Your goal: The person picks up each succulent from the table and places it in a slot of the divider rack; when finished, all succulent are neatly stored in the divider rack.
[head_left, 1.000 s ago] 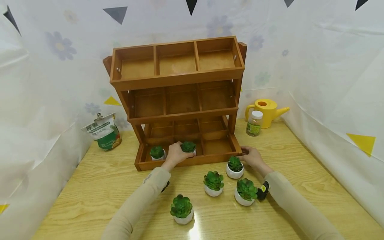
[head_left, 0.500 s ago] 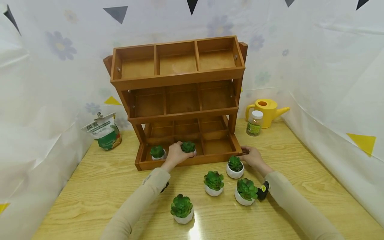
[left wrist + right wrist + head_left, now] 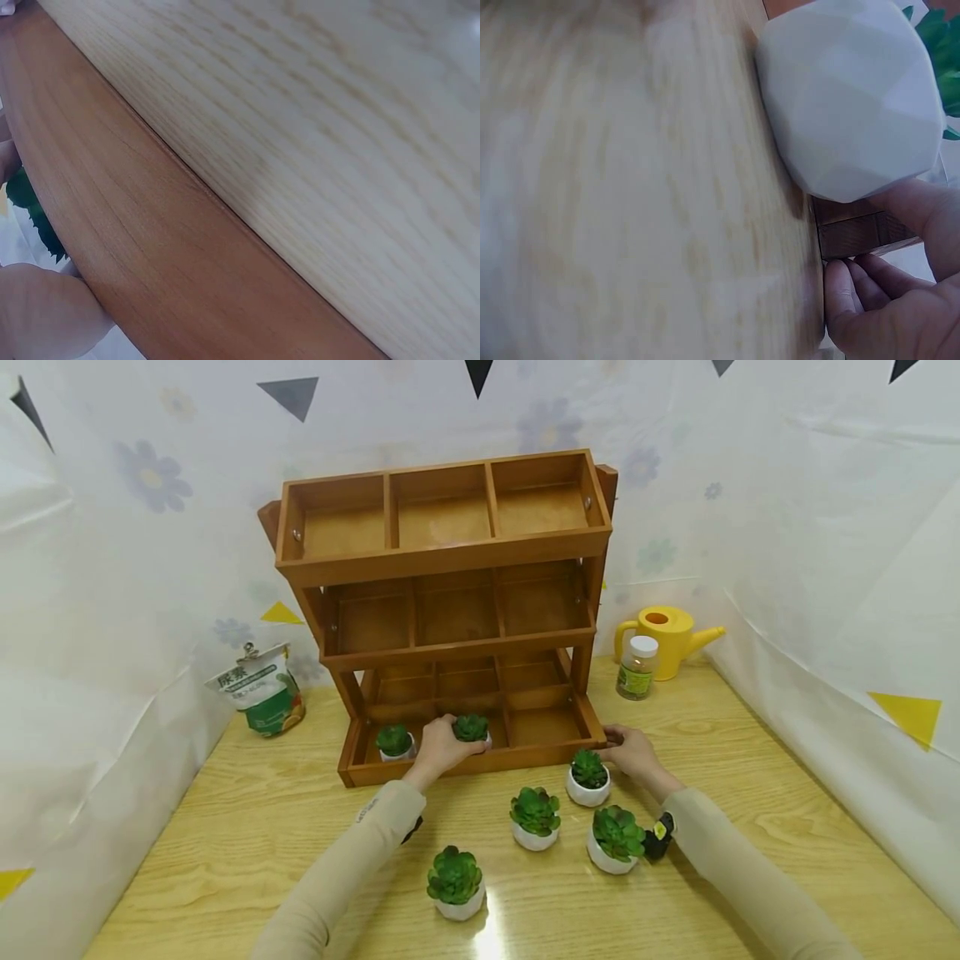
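Observation:
My left hand (image 3: 441, 747) reaches into the middle bottom compartment of the brown wooden plant shelf (image 3: 450, 768) and grips a small succulent in a white pot (image 3: 472, 727). In the left wrist view, the shelf's front board (image 3: 142, 210) hides most of that succulent (image 3: 41, 225); a finger or thumb shows at the edge. My right hand (image 3: 632, 753) holds the shelf's lower right front corner, thumb and curled fingers about the end board (image 3: 851, 236). Just in front of it stands a potted succulent (image 3: 588, 777), whose white faceted pot (image 3: 851, 101) fills much of the right wrist view.
Another succulent (image 3: 394, 742) sits in the left bottom compartment. Three more stand on the table: one in the middle (image 3: 535, 818), one at right (image 3: 615, 839), one in front (image 3: 456, 885). A yellow watering can (image 3: 666, 639), a jar (image 3: 636, 668) and a green-white bag (image 3: 262, 689) flank the shelf.

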`<state>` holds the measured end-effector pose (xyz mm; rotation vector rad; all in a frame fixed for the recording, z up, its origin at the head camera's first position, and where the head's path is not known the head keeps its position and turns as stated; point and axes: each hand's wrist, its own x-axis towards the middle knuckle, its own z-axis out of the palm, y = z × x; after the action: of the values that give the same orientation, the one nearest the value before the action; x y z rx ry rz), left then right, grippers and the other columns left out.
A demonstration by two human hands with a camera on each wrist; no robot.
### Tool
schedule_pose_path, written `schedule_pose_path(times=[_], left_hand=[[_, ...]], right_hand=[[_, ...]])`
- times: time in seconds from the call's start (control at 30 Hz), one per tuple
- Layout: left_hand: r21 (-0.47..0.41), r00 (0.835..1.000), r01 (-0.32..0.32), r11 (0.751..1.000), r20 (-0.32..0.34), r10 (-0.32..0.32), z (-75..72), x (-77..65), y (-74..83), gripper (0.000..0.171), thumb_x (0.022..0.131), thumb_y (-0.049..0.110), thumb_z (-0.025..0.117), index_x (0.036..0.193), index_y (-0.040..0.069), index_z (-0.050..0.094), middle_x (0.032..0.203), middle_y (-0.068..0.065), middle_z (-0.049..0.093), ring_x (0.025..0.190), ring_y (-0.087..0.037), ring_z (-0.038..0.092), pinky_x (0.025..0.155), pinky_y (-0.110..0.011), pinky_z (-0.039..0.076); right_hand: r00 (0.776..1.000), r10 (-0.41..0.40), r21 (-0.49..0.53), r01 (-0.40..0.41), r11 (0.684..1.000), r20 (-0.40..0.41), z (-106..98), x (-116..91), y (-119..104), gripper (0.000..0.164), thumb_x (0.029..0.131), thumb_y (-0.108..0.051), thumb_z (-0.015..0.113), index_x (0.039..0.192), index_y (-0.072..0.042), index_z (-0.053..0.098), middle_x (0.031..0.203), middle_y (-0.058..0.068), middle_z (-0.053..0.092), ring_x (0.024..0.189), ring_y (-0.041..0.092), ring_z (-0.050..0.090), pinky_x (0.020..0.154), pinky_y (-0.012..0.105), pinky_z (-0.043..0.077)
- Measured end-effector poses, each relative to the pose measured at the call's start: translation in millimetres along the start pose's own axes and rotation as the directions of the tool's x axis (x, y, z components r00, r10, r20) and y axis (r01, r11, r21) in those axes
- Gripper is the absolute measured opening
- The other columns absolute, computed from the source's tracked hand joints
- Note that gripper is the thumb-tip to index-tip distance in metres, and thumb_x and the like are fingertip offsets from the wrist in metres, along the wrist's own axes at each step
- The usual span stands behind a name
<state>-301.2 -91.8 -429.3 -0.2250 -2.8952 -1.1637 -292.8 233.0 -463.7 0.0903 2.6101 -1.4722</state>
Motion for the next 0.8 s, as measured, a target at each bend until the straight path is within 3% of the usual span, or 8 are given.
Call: schedule_pose_path(times=[0.37, 0.6, 0.8], left_hand=[[0.006, 1.000, -0.012, 1.000, -0.008, 0.012, -1.1, -3.2, 2.0, 0.063, 0.080, 0.033, 0.077, 0.124, -0.007, 0.055, 0.114, -0.022, 0.062, 0.099, -0.035, 0.062, 0.080, -0.044, 0.055], [-0.017, 0.999, -0.034, 0.999, -0.024, 0.034, 0.4, -3.6, -2.7, 0.073, 0.079, 0.035, 0.078, 0.132, -0.005, 0.048, 0.127, -0.023, 0.056, 0.113, -0.037, 0.056, 0.091, -0.048, 0.051], [-0.046, 0.998, -0.052, 0.998, -0.050, 0.050, 1.3, -3.0, -7.8, 0.080, 0.076, 0.040, 0.080, 0.136, -0.001, 0.045, 0.128, -0.020, 0.056, 0.115, -0.035, 0.055, 0.093, -0.049, 0.049]], right_hand=[[1.000, 0.003, 0.008, -0.003, 1.000, 0.003, 0, -1, -1, 0.064, 0.087, -0.007, 0.065, 0.143, 0.008, 0.036, 0.140, 0.030, 0.044, 0.127, 0.042, 0.047, 0.099, 0.047, 0.046], [1.000, 0.008, -0.005, -0.008, 1.000, -0.005, -1, 0, -1, 0.064, 0.087, -0.007, 0.064, 0.143, 0.008, 0.036, 0.139, 0.030, 0.045, 0.126, 0.041, 0.048, 0.098, 0.046, 0.047], [1.000, -0.005, 0.005, 0.006, 1.000, -0.007, 0, 0, 1, 0.064, 0.086, -0.005, 0.064, 0.142, 0.009, 0.037, 0.138, 0.031, 0.046, 0.124, 0.042, 0.049, 0.096, 0.044, 0.048]])
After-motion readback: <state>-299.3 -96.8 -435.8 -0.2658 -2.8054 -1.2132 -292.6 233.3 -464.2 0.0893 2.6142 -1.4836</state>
